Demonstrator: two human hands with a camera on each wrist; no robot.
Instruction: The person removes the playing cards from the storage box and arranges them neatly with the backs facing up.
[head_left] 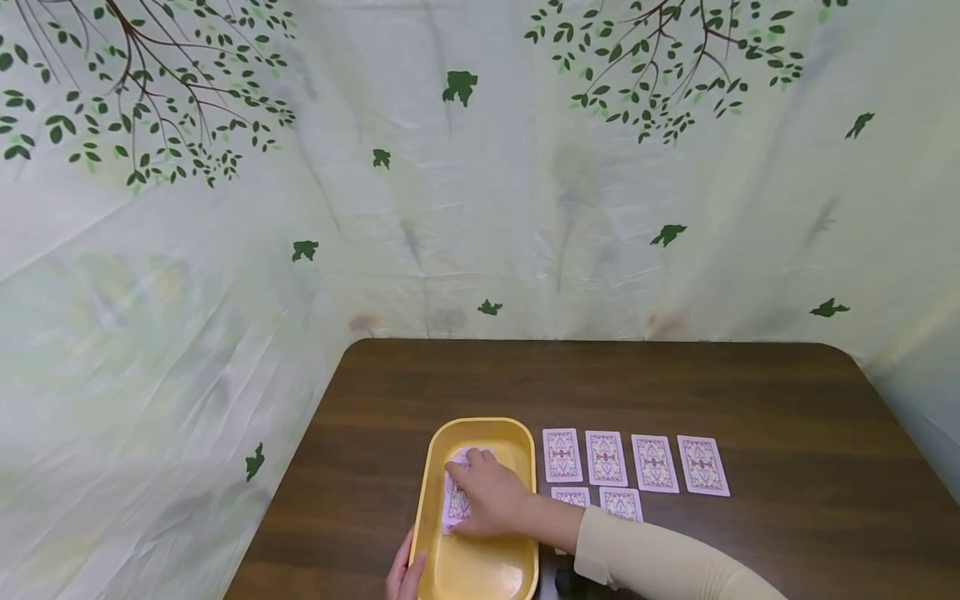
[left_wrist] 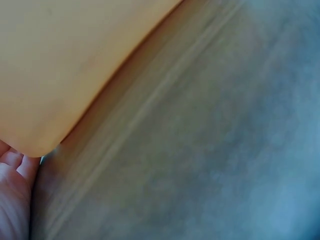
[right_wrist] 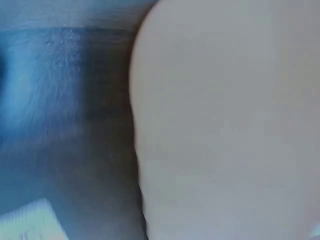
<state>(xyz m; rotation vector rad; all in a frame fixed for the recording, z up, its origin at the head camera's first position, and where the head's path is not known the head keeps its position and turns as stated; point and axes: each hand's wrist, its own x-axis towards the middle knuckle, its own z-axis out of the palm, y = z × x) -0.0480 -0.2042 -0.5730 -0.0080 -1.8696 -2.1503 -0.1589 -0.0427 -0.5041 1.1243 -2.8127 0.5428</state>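
Observation:
A yellow tray stands on the left part of the table. My left hand grips its near left side, fingers outside and thumb by the rim. Within the tray lie playing cards, backs up with a purple-and-white pattern. Over them is my right hand, its fingertips at the far end of the cards and its thumb at the near end, holding them. The palm hides much of the cards. In the left wrist view, the left hand shows at the lower left edge.
Right of the tray, several playing cards lie face down in a row on the brown wooden table. A nearer row is partly covered by the right sleeve. Behind the table hangs a leaf-printed cloth.

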